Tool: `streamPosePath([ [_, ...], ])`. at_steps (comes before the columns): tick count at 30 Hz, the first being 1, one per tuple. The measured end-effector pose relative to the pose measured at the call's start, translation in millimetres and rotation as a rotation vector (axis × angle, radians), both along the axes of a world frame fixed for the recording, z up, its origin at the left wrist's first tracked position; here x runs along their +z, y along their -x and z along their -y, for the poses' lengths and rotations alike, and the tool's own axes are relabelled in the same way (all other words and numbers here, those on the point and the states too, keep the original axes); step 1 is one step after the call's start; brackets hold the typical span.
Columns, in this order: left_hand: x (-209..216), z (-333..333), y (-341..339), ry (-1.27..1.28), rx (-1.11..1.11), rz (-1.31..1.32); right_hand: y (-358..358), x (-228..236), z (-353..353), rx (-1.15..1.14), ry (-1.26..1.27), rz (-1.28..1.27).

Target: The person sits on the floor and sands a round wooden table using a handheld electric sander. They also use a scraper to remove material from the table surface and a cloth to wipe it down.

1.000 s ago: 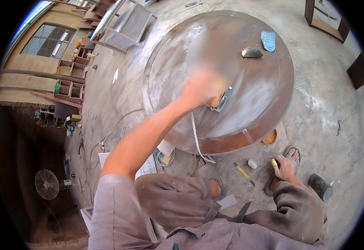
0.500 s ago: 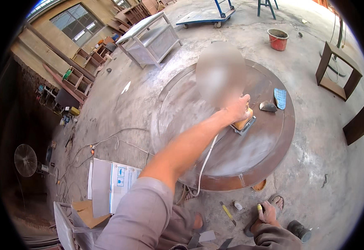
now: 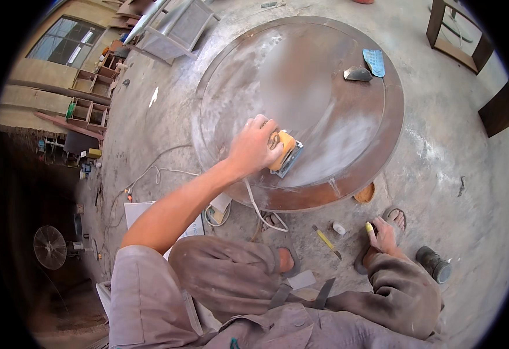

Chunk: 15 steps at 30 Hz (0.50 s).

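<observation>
My left hand (image 3: 253, 145) is wrapped round a yellow power sander (image 3: 283, 152), whose flat pad rests on a round brown tabletop (image 3: 318, 196). Pale dust streaks the wood, and a blurred patch hides part of its middle. A white cord (image 3: 253, 200) trails from the sander over the near rim. Down by my right foot, my right hand (image 3: 385, 237) hangs with its thumb stretched out, a yellow wrap around that thumb. I see nothing held in it, though its other fingers are partly hidden. A dark curved piece (image 3: 357, 74) and a blue sheet (image 3: 374, 62) lie on the tabletop's far right.
A yellow-handled knife (image 3: 327, 242) and a small white container (image 3: 339, 228) are on the floor before me. An ochre bowl (image 3: 364, 193) sits under the rim. At right are a dark can (image 3: 433, 264) and wooden frame (image 3: 461, 36); at left, a fan (image 3: 50, 247) and cables.
The sander, with my left hand on it, has slid left and nearer to me across the tabletop. My view has tipped downward, showing more of my legs. My right hand stays by the foot.
</observation>
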<state>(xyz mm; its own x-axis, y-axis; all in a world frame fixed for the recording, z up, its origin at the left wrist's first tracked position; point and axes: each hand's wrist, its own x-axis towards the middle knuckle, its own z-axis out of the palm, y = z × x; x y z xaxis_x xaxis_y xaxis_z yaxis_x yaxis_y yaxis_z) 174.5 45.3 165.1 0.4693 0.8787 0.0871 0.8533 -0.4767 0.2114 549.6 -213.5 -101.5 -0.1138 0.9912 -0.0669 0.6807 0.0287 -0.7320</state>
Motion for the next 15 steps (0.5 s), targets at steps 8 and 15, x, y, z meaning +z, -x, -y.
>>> streamPosePath([
  [8, -13, -112, -94, -0.056, -0.133, 0.072, -1, 4, -1, 0.027, 0.054, 0.026],
  [15, -23, -147, -140, -0.064, 0.006, -0.096, 0, 3, -3, 0.052, 0.04, 0.004],
])
